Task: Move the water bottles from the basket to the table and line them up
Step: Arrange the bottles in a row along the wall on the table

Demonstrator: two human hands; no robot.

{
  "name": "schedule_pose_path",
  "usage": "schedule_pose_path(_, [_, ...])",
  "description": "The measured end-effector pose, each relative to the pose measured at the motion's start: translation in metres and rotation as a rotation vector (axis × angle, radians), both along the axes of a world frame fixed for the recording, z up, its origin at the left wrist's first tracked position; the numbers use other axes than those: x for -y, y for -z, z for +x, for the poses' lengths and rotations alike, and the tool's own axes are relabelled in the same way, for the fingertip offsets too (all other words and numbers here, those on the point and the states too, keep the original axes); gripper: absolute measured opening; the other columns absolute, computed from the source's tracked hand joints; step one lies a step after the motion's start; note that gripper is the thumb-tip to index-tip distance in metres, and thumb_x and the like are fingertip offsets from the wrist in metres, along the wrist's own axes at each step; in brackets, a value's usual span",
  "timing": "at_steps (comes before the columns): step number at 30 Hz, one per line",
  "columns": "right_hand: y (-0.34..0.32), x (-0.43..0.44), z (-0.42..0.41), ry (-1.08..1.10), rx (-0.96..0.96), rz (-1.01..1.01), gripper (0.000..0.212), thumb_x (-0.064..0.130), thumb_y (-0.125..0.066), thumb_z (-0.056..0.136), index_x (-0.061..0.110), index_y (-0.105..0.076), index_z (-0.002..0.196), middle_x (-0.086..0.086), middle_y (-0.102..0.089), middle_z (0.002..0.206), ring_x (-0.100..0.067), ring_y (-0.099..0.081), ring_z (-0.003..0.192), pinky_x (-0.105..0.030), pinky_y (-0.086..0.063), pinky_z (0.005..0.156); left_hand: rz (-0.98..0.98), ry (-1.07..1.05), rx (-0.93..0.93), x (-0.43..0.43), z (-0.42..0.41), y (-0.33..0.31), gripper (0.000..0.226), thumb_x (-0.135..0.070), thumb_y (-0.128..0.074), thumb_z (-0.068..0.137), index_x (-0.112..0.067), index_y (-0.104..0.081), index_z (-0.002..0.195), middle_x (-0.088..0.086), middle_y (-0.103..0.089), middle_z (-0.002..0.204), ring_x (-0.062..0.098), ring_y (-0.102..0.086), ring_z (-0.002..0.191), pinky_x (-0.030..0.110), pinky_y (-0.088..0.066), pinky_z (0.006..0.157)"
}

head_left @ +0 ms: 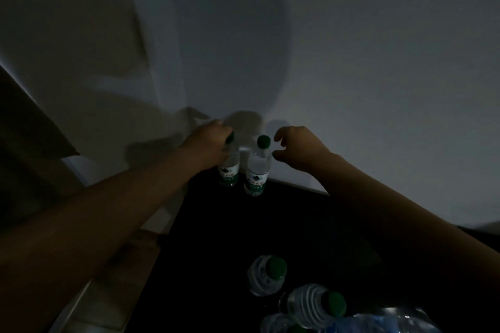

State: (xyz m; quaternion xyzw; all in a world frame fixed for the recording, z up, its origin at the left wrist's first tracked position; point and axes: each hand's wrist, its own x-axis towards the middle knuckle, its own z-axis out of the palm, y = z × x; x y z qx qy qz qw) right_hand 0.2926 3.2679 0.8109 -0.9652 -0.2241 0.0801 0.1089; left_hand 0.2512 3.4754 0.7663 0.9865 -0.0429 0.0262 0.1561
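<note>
Fingers point(280, 133) of the right hand point(301, 149) hover spread and empty, just right of the upright right bottle point(256, 170); the left hand point(208, 143) grips the left bottle point(229, 171).

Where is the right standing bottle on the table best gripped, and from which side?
Grip the right bottle around its shoulder, below the green cap, coming from its right: it stands upright, the open right hand is there, and the left hand holds the neighbouring bottle on its left.

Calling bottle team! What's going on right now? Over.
Left hand grips left bottle. Right hand open beside second bottle. More bottles wait up front. Nothing seen blocking.
</note>
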Motion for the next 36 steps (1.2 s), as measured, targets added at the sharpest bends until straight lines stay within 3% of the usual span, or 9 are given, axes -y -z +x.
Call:
schedule_pose_path(3, [0.009,-0.018,0.018,-0.005,0.009,-0.004,0.04,0.023,-0.064,0.089,0.008,-0.056,0.125,-0.013,-0.062,0.12,-0.026,-0.059,0.107,-0.034,-0.05,0.09,-0.012,0.052,-0.017,-0.005,0.015,0.007,0.036,-0.009,-0.06,0.08,0.004,-0.056,0.113,0.021,-0.051,0.119,0.035,-0.054,0.105,0.042,-0.048,0.087])
schedule_pose_path(6, [0.017,-0.03,0.03,-0.006,0.006,-0.029,0.04,0.024,-0.059,0.092,0.007,-0.054,0.128,-0.015,-0.06,0.122,-0.029,-0.058,0.108,-0.035,-0.048,0.088,-0.01,0.081,-0.044,-0.006,0.024,0.012,0.02,-0.008,-0.056,0.084,0.008,-0.06,0.097,0.021,-0.053,0.11,0.036,-0.057,0.097,0.042,-0.047,0.082])
schedule_pose_path(9, [0.026,-0.036,0.038,0.007,0.002,-0.04,0.036,0.02,-0.058,0.092,0.005,-0.057,0.125,-0.016,-0.059,0.123,-0.03,-0.057,0.11,-0.035,-0.046,0.088,0.012,0.088,-0.021,-0.004,0.028,0.017,0.02,-0.009,-0.053,0.087,0.008,-0.062,0.095,0.021,-0.053,0.11,0.035,-0.058,0.095,0.038,-0.047,0.078])
schedule_pose_path(13, [0.032,-0.04,0.043,0.018,-0.066,-0.06,0.032,0.015,-0.066,0.087,0.002,-0.063,0.117,-0.017,-0.064,0.116,-0.03,-0.06,0.106,-0.034,-0.049,0.087,0.005,0.107,0.011,-0.008,0.033,0.017,0.024,-0.009,-0.054,0.086,0.007,-0.064,0.1,0.019,-0.055,0.113,0.034,-0.058,0.099,0.041,-0.048,0.083])
schedule_pose_path(17, [0.034,-0.042,0.047,0.012,-0.077,-0.038,0.027,0.014,-0.07,0.084,0.0,-0.068,0.107,-0.017,-0.067,0.11,-0.029,-0.062,0.102,-0.038,-0.052,0.09,0.009,0.147,0.02,-0.01,0.035,0.017,0.019,-0.006,-0.055,0.082,0.009,-0.063,0.092,0.021,-0.056,0.107,0.034,-0.058,0.095,0.043,-0.047,0.081])
schedule_pose_path(26, [0.044,-0.041,0.047,0.037,-0.065,0.05,0.019,0.012,-0.071,0.081,0.003,-0.068,0.097,-0.016,-0.068,0.099,-0.027,-0.064,0.092,-0.03,-0.051,0.076,0.032,0.167,0.043,-0.01,0.032,0.02,0.017,-0.006,-0.052,0.085,0.009,-0.061,0.09,0.019,-0.054,0.107,0.034,-0.058,0.091,0.043,-0.048,0.078])
schedule_pose_path(30, [0.045,-0.04,0.048,0.018,-0.06,0.06,0.018,0.011,-0.071,0.081,0.001,-0.069,0.096,-0.017,-0.069,0.097,-0.028,-0.065,0.091,-0.038,-0.055,0.082,0.021,0.17,0.044,-0.011,0.033,0.023,0.019,-0.005,-0.052,0.084,0.008,-0.062,0.094,0.019,-0.054,0.114,0.034,-0.058,0.096,0.043,-0.048,0.081])
schedule_pose_path(36, [0.048,-0.043,0.05,0.006,-0.065,0.075,0.015,0.011,-0.071,0.082,0.003,-0.069,0.094,-0.015,-0.069,0.096,-0.026,-0.066,0.09,-0.037,-0.054,0.084,0.007,0.157,0.054,-0.01,0.034,0.024,0.022,-0.003,-0.053,0.084,0.008,-0.064,0.1,0.019,-0.055,0.12,0.033,-0.058,0.103,0.041,-0.047,0.086])
